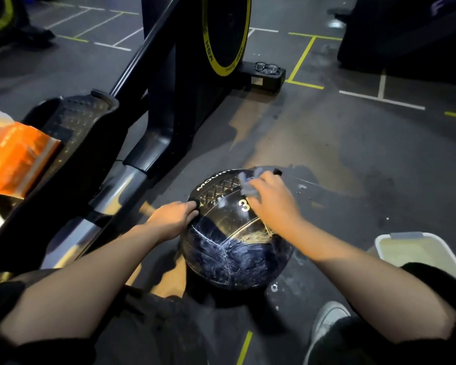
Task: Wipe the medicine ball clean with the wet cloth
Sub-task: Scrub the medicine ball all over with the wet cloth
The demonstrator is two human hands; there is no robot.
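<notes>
The medicine ball (232, 233) sits on the dark gym floor (353, 159) right in front of the person, between the knees, just beside the base of an exercise machine (153, 106). It's black w/ a glossy, wet-looking sheen; white stitched seams meet near the front, and a crosshatch-textured panel runs across the top. White lettering curves along the upper left edge, "MOUNT" readable, rest hidden. A white "3" shows near the top, partly covered by the hand. Lower front panel looks streaky w/ pale smears.

Left hand (173, 219) is clamped on the ball's upper left side, fingers curled round a black strap there. Right hand (273, 200) presses a bunched grey cloth (248, 184) onto the top of the ball; fingers curled over the cloth, holding it.

A white tub (416, 251) stands to the right, near the person's right arm. Glasses (267, 67) lie on the machine's foot further back. An orange packet (13, 156) sits at left on the machine's pedal.
</notes>
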